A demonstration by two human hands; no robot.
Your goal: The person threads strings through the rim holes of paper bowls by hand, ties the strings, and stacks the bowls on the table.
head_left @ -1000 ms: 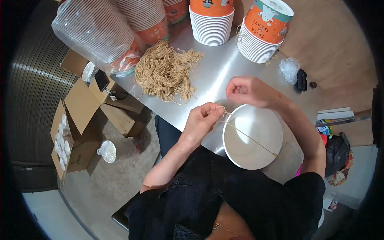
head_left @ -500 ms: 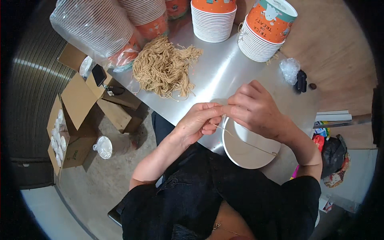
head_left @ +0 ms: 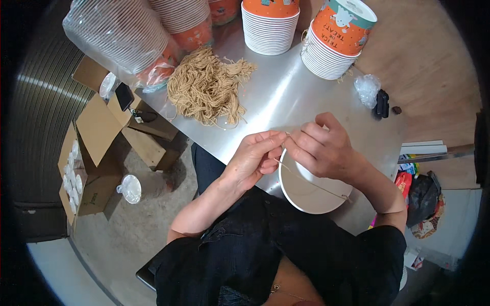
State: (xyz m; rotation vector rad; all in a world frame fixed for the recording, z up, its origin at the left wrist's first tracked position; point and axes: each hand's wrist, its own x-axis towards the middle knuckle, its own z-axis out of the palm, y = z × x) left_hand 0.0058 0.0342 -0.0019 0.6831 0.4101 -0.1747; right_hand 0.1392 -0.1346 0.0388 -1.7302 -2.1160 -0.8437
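A white paper bucket (head_left: pixel 314 196) stands in front of me with its opening toward me. A thin tan cord (head_left: pixel 311 182) crosses the opening and ends in a knot at the bucket's right rim. My left hand (head_left: pixel 253 155) pinches the other end of the cord beside the left rim. Close by, my right hand (head_left: pixel 319 148) is closed over the rim, its thumb and fingertips at the same cord end. The exact shape of the cord between the fingertips is too small to make out. A heap of tan cords (head_left: pixel 206 86) lies beyond my left hand.
Stacked orange and white buckets (head_left: pixel 269 30) stand at the back of the metal table (head_left: pixel 275 97), another stack (head_left: pixel 334 46) to their right. Bagged buckets (head_left: pixel 120 38) are far left. Crumpled clear plastic (head_left: pixel 367 89) lies right; an open carton (head_left: pixel 97 188) sits on the floor left.
My right hand has drawn slightly back from the left fingertips and turned, with its fingers lower. The left hand stays almost in place, holding the cord. The whole view has shifted slightly.
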